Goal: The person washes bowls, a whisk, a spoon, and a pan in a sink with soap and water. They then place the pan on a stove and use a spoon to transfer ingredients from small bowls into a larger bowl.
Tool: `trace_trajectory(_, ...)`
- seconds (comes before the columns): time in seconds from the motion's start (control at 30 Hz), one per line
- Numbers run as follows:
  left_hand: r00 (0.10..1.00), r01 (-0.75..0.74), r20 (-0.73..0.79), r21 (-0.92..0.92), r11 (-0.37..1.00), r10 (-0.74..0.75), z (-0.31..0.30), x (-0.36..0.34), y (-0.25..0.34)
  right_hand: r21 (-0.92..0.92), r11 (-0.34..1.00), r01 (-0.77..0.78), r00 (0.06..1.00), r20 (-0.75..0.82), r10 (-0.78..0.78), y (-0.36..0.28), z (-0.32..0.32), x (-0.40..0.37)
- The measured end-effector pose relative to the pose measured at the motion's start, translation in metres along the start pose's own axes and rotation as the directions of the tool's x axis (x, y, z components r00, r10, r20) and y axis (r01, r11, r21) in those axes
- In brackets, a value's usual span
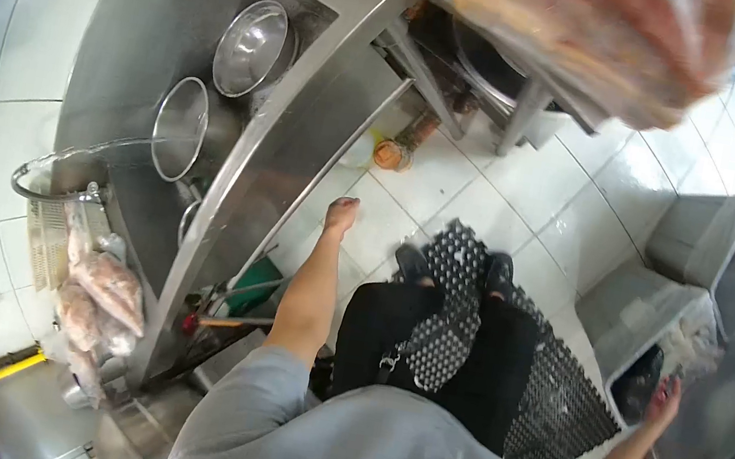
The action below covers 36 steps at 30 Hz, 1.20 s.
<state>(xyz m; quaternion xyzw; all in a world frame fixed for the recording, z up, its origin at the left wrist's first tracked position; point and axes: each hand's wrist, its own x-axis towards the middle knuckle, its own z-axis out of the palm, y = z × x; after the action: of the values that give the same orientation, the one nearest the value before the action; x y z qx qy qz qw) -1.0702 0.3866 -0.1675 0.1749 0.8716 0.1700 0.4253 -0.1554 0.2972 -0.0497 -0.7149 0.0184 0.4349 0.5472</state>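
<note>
My left hand (pixel 343 215) hangs over the tiled floor beside the steel sink counter, fingers curled in, with nothing showing in it. Out to the right, my right hand (pixel 663 407) is raised at the near end of a grey bin (pixel 635 313); its fingers point up, apart from one another, and no object shows in them. Inside that bin, close to the fingertips, lie a crumpled clear plastic bag (pixel 693 344) and something black (pixel 638 382).
On the left, the steel sink (pixel 134 84) holds two metal bowls (pixel 250 49). Bagged raw meat (pixel 98 301) lies by a perforated basket (pixel 45 239). A large bag of meat (pixel 604 36) looms at the top. Underfoot is a black rubber mat (pixel 552 406); another grey bin (pixel 702 232) stands behind.
</note>
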Motion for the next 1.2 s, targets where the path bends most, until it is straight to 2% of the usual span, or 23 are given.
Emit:
trace_trajectory(0.03, 0.997, 0.01, -0.074, -0.036, 0.999, -0.012, 0.006, 0.048, -0.017, -0.059, 0.995, -0.086, 0.996, 0.024, 0.087, -0.016, -0.012, 0.02)
trace_trajectory(0.07, 0.989, -0.013, -0.148, -0.008, 1.0, 0.012, 0.008, 0.079, -0.021, -0.081, 0.996, -0.023, 1.0, 0.01, 0.024, -0.03, -0.005, 0.021)
trace_trajectory(0.1, 0.973, -0.035, -0.229, 0.012, 0.999, 0.037, 0.007, 0.104, -0.016, -0.171, 0.985, -0.012, 0.995, 0.091, 0.028, -0.053, -0.058, 0.083)
trace_trajectory(0.17, 0.939, -0.1, -0.331, -0.009, 0.995, 0.092, 0.003, 0.174, -0.03, 0.116, 0.951, 0.286, 0.958, -0.021, -0.285, -0.082, 0.022, 0.035)
trace_trajectory(0.2, 0.93, -0.144, -0.348, -0.048, 0.988, 0.118, 0.005, 0.216, -0.046, 0.229, 0.908, 0.351, 0.935, -0.134, -0.328, -0.102, 0.06, 0.025)
trace_trajectory(0.27, 0.919, -0.216, -0.357, -0.109, 0.97, 0.165, 0.015, 0.258, -0.04, 0.117, 0.901, 0.418, 0.908, -0.057, -0.414, -0.12, 0.036, 0.072)
trace_trajectory(0.37, 0.935, -0.262, -0.298, -0.228, 0.938, 0.189, 0.021, 0.245, -0.026, -0.108, 0.776, 0.622, 0.78, -0.002, -0.626, -0.1, 0.055, 0.089)
trace_trajectory(0.4, 0.947, -0.263, -0.26, -0.305, 0.915, 0.186, 0.023, 0.233, -0.02, -0.16, 0.733, 0.661, 0.75, 0.107, -0.653, -0.095, 0.07, 0.089)
trace_trajectory(0.5, 0.954, -0.123, -0.287, -0.095, 0.988, 0.091, 0.021, 0.25, -0.059, -0.352, 0.563, 0.747, 0.664, 0.386, -0.64, -0.038, 0.166, 0.04)
trace_trajectory(0.53, 0.966, -0.072, -0.254, -0.098, 0.993, 0.045, 0.027, 0.235, -0.067, -0.434, 0.475, 0.766, 0.64, 0.448, -0.624, -0.01, 0.225, -0.006)
trace_trajectory(0.57, 0.95, -0.032, -0.298, -0.399, 0.916, -0.097, 0.034, 0.197, -0.054, -0.406, 0.544, 0.734, 0.677, 0.498, -0.542, 0.016, 0.247, -0.001)
trace_trajectory(0.6, 0.926, -0.01, -0.288, -0.667, 0.745, -0.246, 0.041, 0.162, -0.037, -0.334, 0.532, 0.778, 0.616, 0.572, -0.541, 0.056, 0.29, -0.024)
trace_trajectory(0.63, 0.949, -0.014, -0.229, -0.717, 0.697, -0.217, 0.043, 0.148, -0.034, -0.404, 0.487, 0.774, 0.607, 0.693, -0.389, 0.075, 0.338, -0.077)
trace_trajectory(0.67, 0.965, -0.004, -0.174, -0.759, 0.651, -0.197, 0.04, 0.129, -0.039, -0.376, 0.618, 0.69, 0.598, 0.778, -0.194, 0.094, 0.375, -0.12)
trace_trajectory(0.73, 0.968, 0.036, -0.123, -0.792, 0.61, -0.217, 0.034, 0.065, -0.037, -0.478, 0.635, 0.607, 0.601, 0.799, 0.026, 0.161, 0.418, -0.161)
trace_trajectory(0.77, 0.961, 0.063, -0.118, -0.789, 0.611, -0.252, 0.036, 0.014, -0.016, -0.44, 0.714, 0.545, 0.524, 0.843, 0.119, 0.188, 0.44, -0.192)
trace_trajectory(0.87, 0.971, 0.18, 0.069, -0.844, 0.506, -0.231, 0.028, -0.083, 0.002, -0.295, 0.48, 0.826, 0.162, 0.94, 0.3, 0.243, 0.486, -0.294)
trace_trajectory(0.9, 0.971, 0.202, 0.11, -0.853, 0.482, -0.214, 0.025, -0.123, 0.01, -0.225, 0.519, 0.825, 0.06, 0.947, 0.315, 0.258, 0.49, -0.319)
trace_trajectory(0.97, 0.984, 0.174, 0.142, -0.89, 0.422, -0.105, 0.015, -0.2, 0.041, 0.124, 0.51, 0.851, -0.195, 0.977, 0.087, 0.27, 0.482, -0.365)
trace_trajectory(1.0, 0.987, 0.157, 0.152, -0.91, 0.384, -0.045, 0.008, -0.236, 0.058, 0.083, 0.511, 0.856, -0.176, 0.975, 0.137, 0.267, 0.473, -0.384)
trace_trajectory(1.1, 0.965, 0.154, 0.217, -0.923, 0.352, 0.149, -0.024, -0.324, 0.1, 0.188, 0.41, 0.892, -0.154, 0.981, -0.116, 0.204, 0.45, -0.418)
trace_trajectory(1.17, 0.934, -0.249, 0.052, -0.611, 0.751, 0.352, -0.068, -0.363, 0.112, 0.177, 0.497, 0.85, -0.086, 0.976, -0.199, 0.153, 0.443, -0.428)
trace_trajectory(1.2, 0.883, -0.432, 0.026, -0.347, 0.832, 0.469, -0.092, -0.38, 0.121, 0.172, 0.485, 0.858, -0.074, 0.974, -0.215, 0.115, 0.444, -0.438)
